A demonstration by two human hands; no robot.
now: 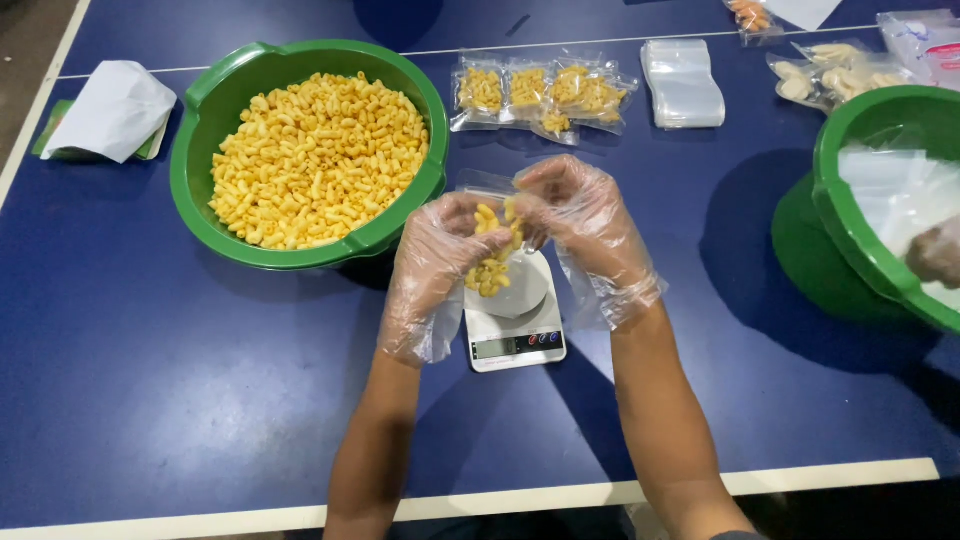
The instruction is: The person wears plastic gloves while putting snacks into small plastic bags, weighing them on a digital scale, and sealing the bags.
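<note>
Both hands, left and right, pinch the snack bag between them above the scale

left hand + right hand: gloved, holding small snack bag | over white scale | green bowl beside

green bowl blocks left, second bowl right (near edge open)

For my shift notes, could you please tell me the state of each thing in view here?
Small clear bag: held open, partly filled with yellow snacks.
Green basin: full of snacks.
Kitchen scale: display on, pan bare.
Filled bags: packed, lying flat.
Left hand, right hand: gloved.
</note>
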